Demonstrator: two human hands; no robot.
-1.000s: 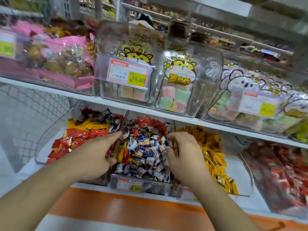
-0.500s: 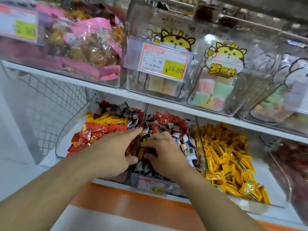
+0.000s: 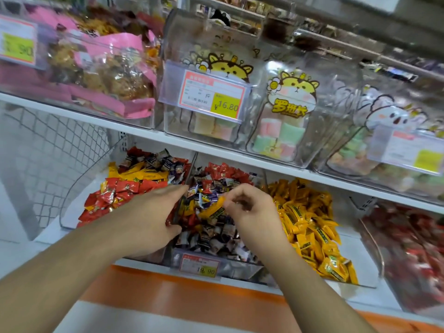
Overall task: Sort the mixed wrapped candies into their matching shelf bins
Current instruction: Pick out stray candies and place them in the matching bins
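pinching a yellow candy [image 3: 212, 209] between thumb and fingertips, the right hand [image 3: 252, 212] holds it just above the middle bin [image 3: 216, 263] on the lower shelf, the one heaped with dark blue, white and red wrappers. the left hand [image 3: 146, 217] lies with fingers straight and spread along the clear divider between that bin and the left bin [image 3: 72, 212] of red and yellow candies. just right of the middle one sits a bin of all-yellow candies [image 3: 310, 227]. a price tag [image 3: 200, 265] reads 19.90.
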